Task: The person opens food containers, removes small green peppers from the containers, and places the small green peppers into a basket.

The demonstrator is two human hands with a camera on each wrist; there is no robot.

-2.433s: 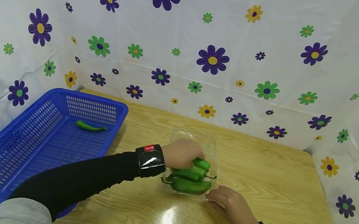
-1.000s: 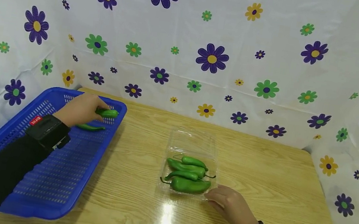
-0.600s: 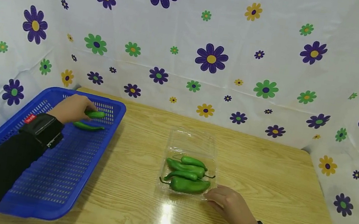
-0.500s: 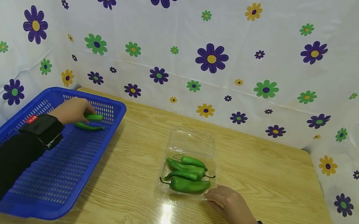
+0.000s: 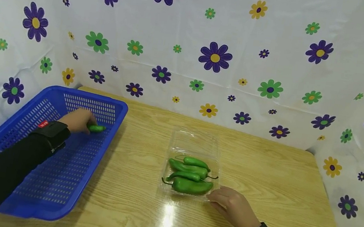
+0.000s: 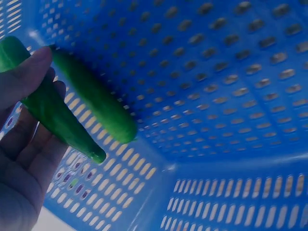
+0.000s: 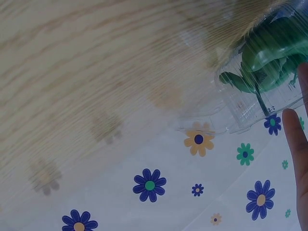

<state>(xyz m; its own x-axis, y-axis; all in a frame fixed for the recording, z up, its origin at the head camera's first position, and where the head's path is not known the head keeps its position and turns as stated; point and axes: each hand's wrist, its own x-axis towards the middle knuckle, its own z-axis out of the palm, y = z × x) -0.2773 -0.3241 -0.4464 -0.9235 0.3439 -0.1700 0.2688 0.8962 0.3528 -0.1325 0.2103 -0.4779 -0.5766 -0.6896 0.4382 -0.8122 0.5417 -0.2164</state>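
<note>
Inside the blue basket (image 5: 58,173), my left hand (image 5: 77,120) holds a green chili pepper (image 6: 60,115) between thumb and fingers. A second green pepper (image 6: 96,98) lies on the basket's mesh beside it in the left wrist view. The head view shows only one pepper end (image 5: 97,128) past the hand. My right hand (image 5: 233,208) pinches the near right corner of a clear plastic container (image 5: 195,140) with its lid folded back. Several green peppers (image 5: 192,186) lie side by side in this container. In the right wrist view, the fingers (image 7: 294,132) are against its side.
The wooden table (image 5: 264,171) carries the basket at the left and the container near the middle. A white cloth with printed flowers (image 5: 181,20) hangs along the back and both sides. The basket's raised rim (image 5: 107,145) stands between the two hands.
My left hand took a pepper from the container, carried it left over the basket, and has since lowered it towards the pepper there. My right hand has stayed at the container's corner.
</note>
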